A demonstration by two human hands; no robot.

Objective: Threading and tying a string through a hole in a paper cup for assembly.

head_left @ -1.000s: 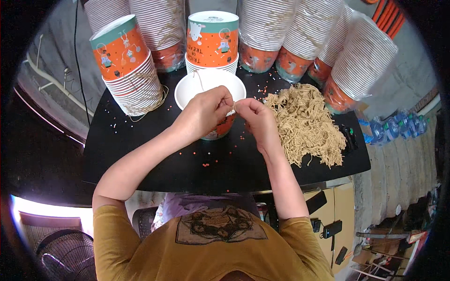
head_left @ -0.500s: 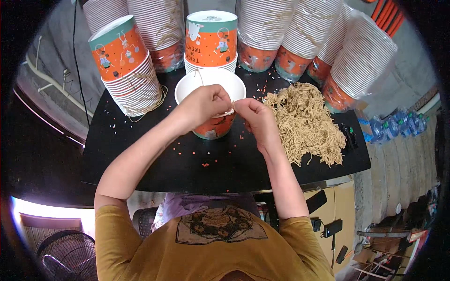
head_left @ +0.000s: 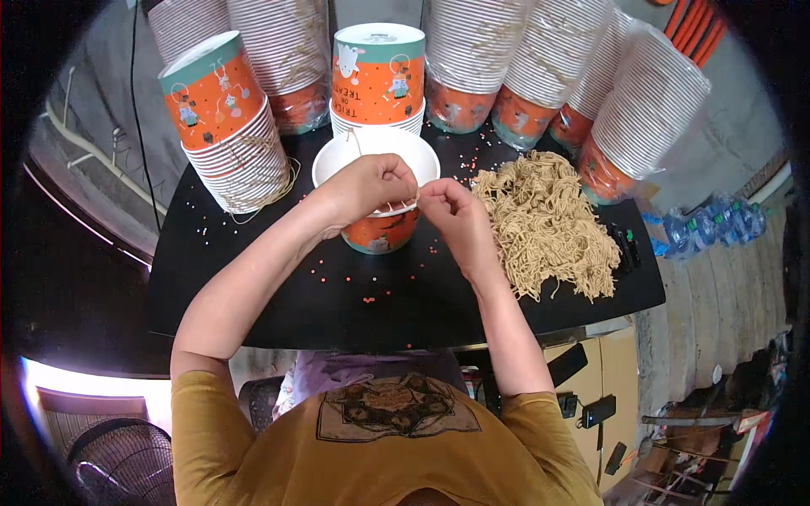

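Left hand: I see my left hand [head_left: 369,184] curled over the near rim of the bucket, fingertips pinched on a thin tan cord [head_left: 396,207].
Right hand: my right hand [head_left: 451,215] sits just right of it, fingers pinched on the same cord.
Bucket: the open orange paper bucket [head_left: 380,232], white inside, stands mid-table, under both hands.
Cord pile: a tangled heap of tan cords [head_left: 548,223] lies just right of my right hand.
Table: black tabletop [head_left: 278,287], speckled with orange bits.
Far edge: stacks of ribbed paper buckets [head_left: 245,160] line it.

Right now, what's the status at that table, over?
Left hand and right hand pinch a cord at the rim of the open paper bucket. Cord pile sits right beside it. Bucket stacks crowd behind.
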